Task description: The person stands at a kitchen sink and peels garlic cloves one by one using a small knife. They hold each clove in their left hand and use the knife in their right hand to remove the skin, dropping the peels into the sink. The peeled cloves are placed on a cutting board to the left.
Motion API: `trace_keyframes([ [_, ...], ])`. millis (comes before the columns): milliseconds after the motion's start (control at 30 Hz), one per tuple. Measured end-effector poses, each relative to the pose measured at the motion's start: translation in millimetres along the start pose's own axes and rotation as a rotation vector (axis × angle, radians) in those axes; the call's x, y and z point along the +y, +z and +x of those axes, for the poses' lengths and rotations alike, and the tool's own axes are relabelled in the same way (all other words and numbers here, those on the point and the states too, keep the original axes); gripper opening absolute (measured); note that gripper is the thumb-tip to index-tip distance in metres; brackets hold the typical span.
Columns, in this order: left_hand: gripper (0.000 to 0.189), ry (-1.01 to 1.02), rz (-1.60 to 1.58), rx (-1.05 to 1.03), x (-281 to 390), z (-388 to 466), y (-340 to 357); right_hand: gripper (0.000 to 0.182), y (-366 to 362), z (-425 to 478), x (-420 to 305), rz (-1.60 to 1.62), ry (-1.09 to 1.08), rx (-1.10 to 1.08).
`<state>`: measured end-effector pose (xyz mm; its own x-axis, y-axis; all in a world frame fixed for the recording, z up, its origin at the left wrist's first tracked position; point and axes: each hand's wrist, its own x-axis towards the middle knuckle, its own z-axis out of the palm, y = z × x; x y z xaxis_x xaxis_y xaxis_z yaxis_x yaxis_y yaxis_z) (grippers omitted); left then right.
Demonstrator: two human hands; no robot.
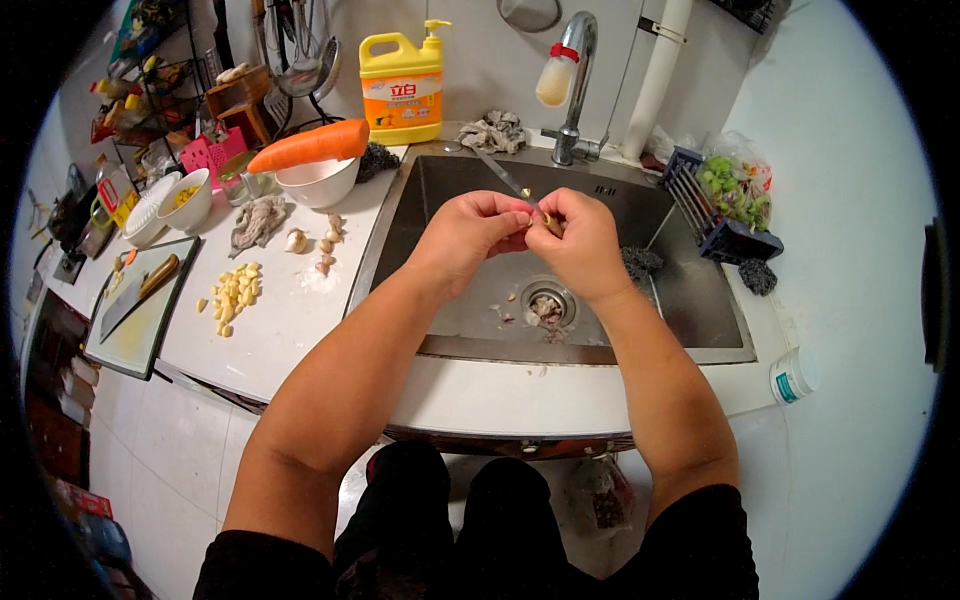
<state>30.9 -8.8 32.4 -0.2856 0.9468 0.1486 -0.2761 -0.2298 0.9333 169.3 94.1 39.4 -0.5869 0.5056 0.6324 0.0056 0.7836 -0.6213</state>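
Observation:
Over the sink, my right hand grips a small knife, its narrow blade pointing up and to the left. The end of the wooden handle shows between its fingers. My left hand meets it at the fingertips, pinching a garlic clove that is mostly hidden. A small bit of garlic clings to the blade. Below both hands, garlic skins lie in and around the drain of the steel sink. On the counter to the left are a pile of peeled cloves and several unpeeled ones.
A carrot rests across a white bowl. Far left, a kitchen knife lies on a cutting board. Behind the sink stand a yellow detergent jug and the faucet. A dark rack sits at the right rim.

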Motion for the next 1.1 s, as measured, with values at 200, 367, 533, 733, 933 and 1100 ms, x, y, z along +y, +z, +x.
trace_keyframes([
  [200,0.014,0.042,-0.083,-0.033,-3.4,1.8,5.5,0.014,-0.9,0.3,2.2,0.326,0.326,-0.021],
  [367,0.020,0.051,-0.134,-0.070,-9.1,5.7,-0.7,0.013,-5.5,-0.4,1.0,0.658,0.491,-0.125],
  [533,0.020,-0.001,-0.176,-0.049,-3.1,1.7,4.3,0.016,-2.8,-0.5,-6.0,0.450,0.341,-0.060],
  [733,0.020,0.034,-0.128,-0.065,-5.6,2.5,1.3,0.019,-1.7,1.1,-2.4,0.179,0.173,-0.016],
  [933,0.022,0.000,-0.296,-0.032,-6.1,4.1,-0.2,0.015,-3.9,0.6,-6.3,0.400,0.295,-0.009],
  [1100,0.023,-0.001,-0.322,-0.028,-3.9,2.9,0.2,0.012,-6.8,1.8,5.6,0.541,0.309,-0.038],
])
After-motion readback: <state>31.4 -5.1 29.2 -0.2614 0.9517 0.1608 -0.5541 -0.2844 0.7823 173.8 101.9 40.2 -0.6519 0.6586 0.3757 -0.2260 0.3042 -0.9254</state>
